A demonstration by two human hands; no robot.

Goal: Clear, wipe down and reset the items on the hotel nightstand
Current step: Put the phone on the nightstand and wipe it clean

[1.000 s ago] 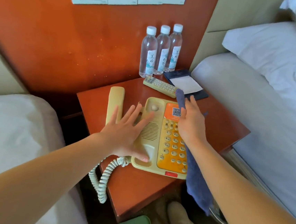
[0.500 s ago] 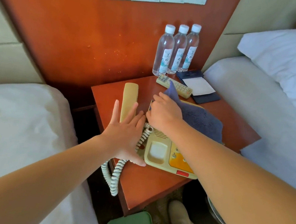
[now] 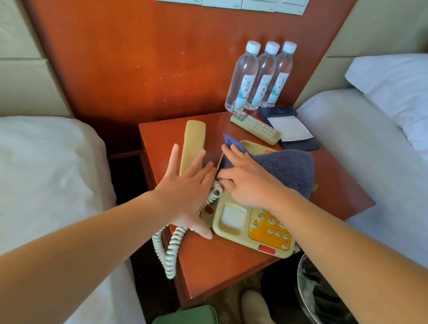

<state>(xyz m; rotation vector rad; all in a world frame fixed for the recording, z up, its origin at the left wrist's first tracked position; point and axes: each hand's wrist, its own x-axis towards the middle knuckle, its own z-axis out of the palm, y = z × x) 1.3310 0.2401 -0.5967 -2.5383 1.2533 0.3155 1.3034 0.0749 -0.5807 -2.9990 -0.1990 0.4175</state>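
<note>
A cream telephone base (image 3: 238,221) with orange keypad sits on the reddish wooden nightstand (image 3: 218,266). Its handset (image 3: 193,144) lies off the cradle to the left, joined by a coiled cord (image 3: 170,246) that hangs over the front edge. My left hand (image 3: 186,193) lies flat with fingers spread, over the handset's near end and against the base's left side. My right hand (image 3: 247,183) presses a dark blue cloth (image 3: 288,166) onto the top of the base, thumb tucked under the cloth's edge. The cloth hides the upper keypad.
Three water bottles (image 3: 261,77) stand at the back by the wall. A remote control (image 3: 255,127) and a dark notepad folder (image 3: 292,129) lie behind the phone. Beds flank both sides. A waste bin (image 3: 324,303), a green case (image 3: 187,323) and my shoe (image 3: 257,320) are below.
My right hand has swept the cloth from the keypad's right side up and left across the base. My left hand slid off the base's speaker to its left edge.
</note>
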